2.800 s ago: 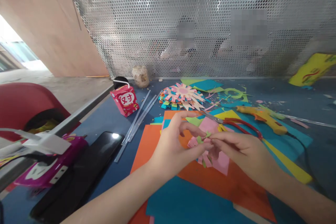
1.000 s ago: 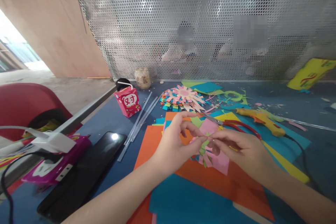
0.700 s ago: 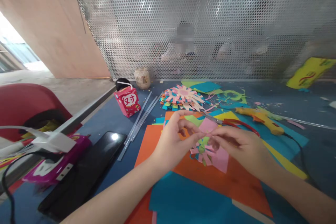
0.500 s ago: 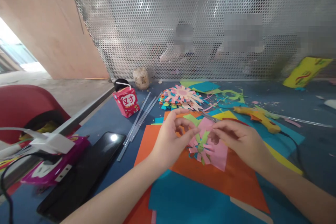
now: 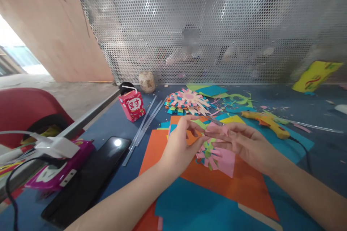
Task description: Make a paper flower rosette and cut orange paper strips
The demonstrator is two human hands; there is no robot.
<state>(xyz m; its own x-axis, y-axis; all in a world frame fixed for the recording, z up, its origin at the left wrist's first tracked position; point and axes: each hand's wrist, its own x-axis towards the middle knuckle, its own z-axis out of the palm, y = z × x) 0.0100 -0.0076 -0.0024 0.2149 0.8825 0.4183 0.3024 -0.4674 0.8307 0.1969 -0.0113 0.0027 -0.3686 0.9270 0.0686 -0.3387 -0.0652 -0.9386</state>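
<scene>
Nearest lies a blue sheet, then an orange sheet. Over them the left hand slants in from the lower left, its fingers bent and its thumb stretched toward the right hand, whose fingers reach leftward, nearly straight. (Whether either hand grips anything, I cannot tell.) Just below the fingertips, over a pink sheet, sits a layered paper flower, face up; being round, it shows no clear long axis, its strips radiating outward. Farther off, a red drink carton reads "又寸"; beyond, the lettering on a yellow packet is too blurred to read.
</scene>
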